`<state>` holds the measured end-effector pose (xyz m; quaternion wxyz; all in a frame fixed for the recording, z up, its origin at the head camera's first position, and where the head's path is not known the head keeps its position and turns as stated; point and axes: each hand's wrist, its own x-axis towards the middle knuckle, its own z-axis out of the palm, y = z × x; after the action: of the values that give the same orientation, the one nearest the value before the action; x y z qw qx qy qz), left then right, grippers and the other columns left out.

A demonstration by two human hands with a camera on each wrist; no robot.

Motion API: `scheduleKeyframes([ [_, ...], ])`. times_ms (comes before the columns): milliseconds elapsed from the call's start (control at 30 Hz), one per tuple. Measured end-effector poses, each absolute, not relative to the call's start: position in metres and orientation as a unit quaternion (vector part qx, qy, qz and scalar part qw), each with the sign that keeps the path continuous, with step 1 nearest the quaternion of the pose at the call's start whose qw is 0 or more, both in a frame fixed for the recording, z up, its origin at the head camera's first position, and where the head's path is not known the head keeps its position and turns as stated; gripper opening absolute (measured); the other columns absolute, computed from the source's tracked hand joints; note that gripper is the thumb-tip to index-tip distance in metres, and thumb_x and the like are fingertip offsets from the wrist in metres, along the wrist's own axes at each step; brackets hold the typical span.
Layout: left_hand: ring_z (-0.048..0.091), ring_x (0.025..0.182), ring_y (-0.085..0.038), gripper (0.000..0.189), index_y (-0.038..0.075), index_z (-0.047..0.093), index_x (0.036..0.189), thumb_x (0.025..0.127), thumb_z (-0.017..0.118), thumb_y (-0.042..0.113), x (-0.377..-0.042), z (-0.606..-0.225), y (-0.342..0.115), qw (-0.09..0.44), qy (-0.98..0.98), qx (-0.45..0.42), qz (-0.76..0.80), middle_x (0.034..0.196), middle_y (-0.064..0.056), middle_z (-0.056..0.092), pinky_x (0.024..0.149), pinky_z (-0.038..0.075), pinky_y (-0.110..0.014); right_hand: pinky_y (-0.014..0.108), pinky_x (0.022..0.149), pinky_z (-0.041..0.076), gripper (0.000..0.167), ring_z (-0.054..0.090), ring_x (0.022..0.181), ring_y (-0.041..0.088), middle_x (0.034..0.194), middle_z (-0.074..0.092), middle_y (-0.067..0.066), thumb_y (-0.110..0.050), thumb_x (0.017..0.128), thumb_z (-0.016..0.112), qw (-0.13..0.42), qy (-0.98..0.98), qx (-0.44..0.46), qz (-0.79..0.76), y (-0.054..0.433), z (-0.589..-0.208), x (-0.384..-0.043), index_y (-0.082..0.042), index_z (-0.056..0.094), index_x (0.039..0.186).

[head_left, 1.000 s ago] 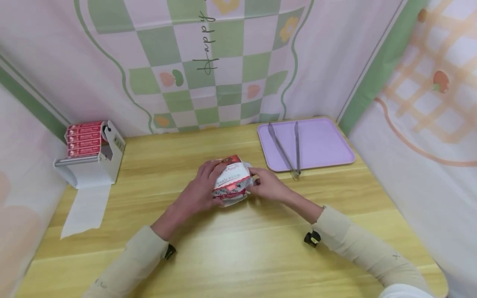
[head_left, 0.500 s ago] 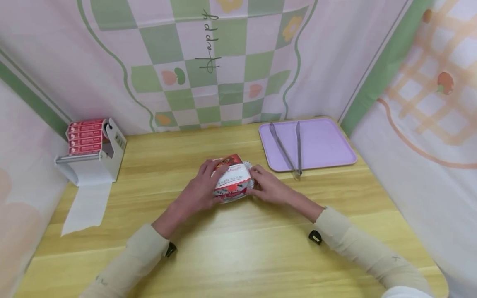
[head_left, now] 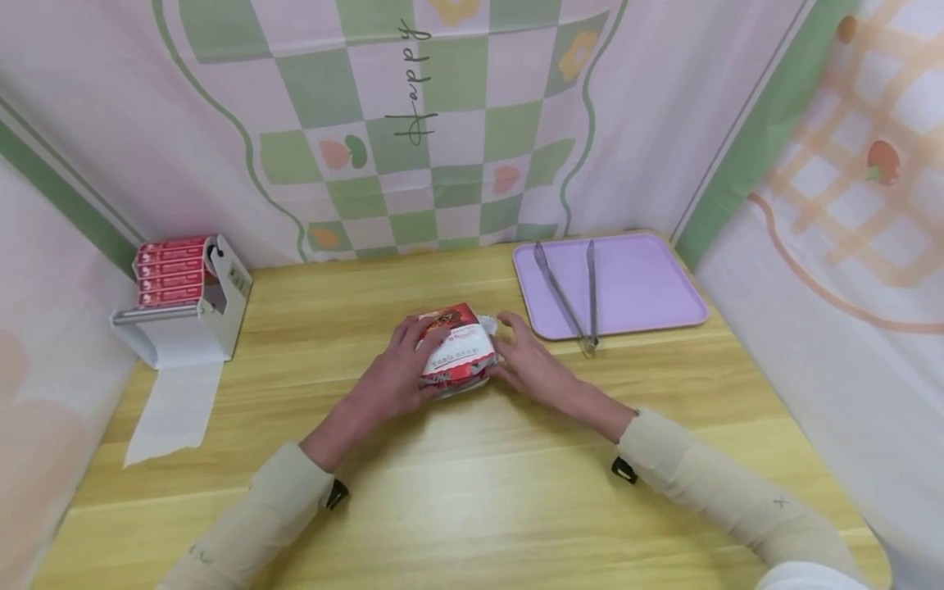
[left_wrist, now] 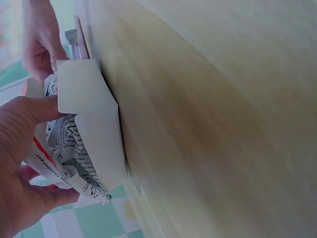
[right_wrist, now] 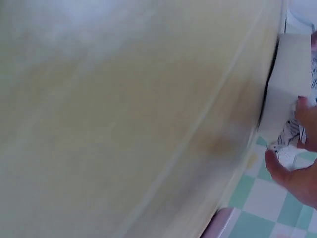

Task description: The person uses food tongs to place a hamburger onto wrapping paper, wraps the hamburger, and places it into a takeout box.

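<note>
A red-and-white cardboard food box [head_left: 460,344] rests on the wooden table, lying in front of me. Crumpled printed wrapping paper [left_wrist: 81,153] fills its opening and sticks out past the white cardboard. My left hand [head_left: 394,373] grips the box from the left, thumb over the near edge and fingers across the top. At the box's right end is my right hand [head_left: 534,365], thumb and index finger spread apart around the protruding paper. In the right wrist view, the right thumb [right_wrist: 303,111] is at the cardboard edge. The wrapped contents are hidden.
At back right, a lilac tray [head_left: 649,287] bears metal tongs [head_left: 564,299], their joined end over its front rim. A white dispenser [head_left: 224,319] with red printed labels [head_left: 171,270] stands at back left, a blank strip [head_left: 177,414] hanging out. A patterned curtain [head_left: 457,131] borders the table.
My right thumb and index finger have spread from a closer hold on the paper at the box's right end. The left hand keeps its grip; the box has turned slightly.
</note>
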<state>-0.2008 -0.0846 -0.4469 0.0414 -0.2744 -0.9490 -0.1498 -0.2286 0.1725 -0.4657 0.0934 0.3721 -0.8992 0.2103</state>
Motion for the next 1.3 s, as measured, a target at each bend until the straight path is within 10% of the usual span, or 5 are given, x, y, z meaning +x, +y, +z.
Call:
scheduleKeyframes([
  [567,0.027,0.144,-0.038,0.087,0.031,0.035,0.153,0.081,0.084,0.024,-0.205,-0.450,-0.090,0.059,-0.934,-0.315,-0.158,0.160,-0.012,0.028,0.095,0.056,-0.052,0.034,0.074,0.062,0.032,0.074,0.083,0.024,0.094,0.076,0.011,-0.023,0.093,0.069,0.114,-0.907,0.389,0.117,0.167,-0.473,-0.236,-0.002,0.066,0.118],
  [833,0.029,0.143,-0.042,0.074,0.032,0.043,0.149,0.085,0.080,0.023,-0.205,-0.445,-0.089,0.034,-0.945,-0.302,-0.123,0.159,-0.014,0.029,0.086,0.060,-0.050,0.024,0.064,0.058,0.034,0.069,0.072,0.013,0.086,0.075,0.007,-0.029,0.088,0.075,-0.067,-0.915,0.372,0.141,0.174,-0.430,-0.248,-0.003,0.071,0.110],
  [967,0.031,0.143,-0.046,0.069,0.031,0.048,0.146,0.085,0.079,0.016,-0.203,-0.444,-0.088,0.042,-0.946,-0.307,-0.098,0.156,-0.017,0.032,0.082,0.061,-0.049,0.038,0.087,0.059,0.054,0.070,0.100,0.026,0.115,0.072,0.015,-0.034,0.085,0.078,-0.060,-0.918,0.368,0.137,0.170,-0.405,-0.255,-0.002,0.066,0.126],
  [1133,0.033,0.143,-0.050,0.069,0.029,0.054,0.142,0.082,0.080,0.005,-0.201,-0.447,-0.091,0.077,-0.940,-0.323,-0.086,0.155,-0.018,0.035,0.077,0.062,-0.049,0.054,0.115,0.039,0.078,0.039,0.142,0.040,0.155,0.039,0.024,-0.035,0.088,0.076,-0.070,-0.882,0.442,0.149,0.145,-0.401,-0.264,-0.010,0.039,0.153],
  [1300,0.028,0.148,-0.046,0.066,0.026,0.049,0.148,0.089,0.074,0.009,-0.201,-0.451,-0.097,0.077,-0.925,-0.359,-0.100,0.157,-0.016,0.032,0.101,0.052,-0.052,0.058,0.121,0.027,0.085,0.020,0.151,0.041,0.163,0.022,0.024,-0.037,0.091,0.071,-0.125,-0.846,0.495,0.152,0.129,-0.410,-0.272,-0.017,0.025,0.159],
])
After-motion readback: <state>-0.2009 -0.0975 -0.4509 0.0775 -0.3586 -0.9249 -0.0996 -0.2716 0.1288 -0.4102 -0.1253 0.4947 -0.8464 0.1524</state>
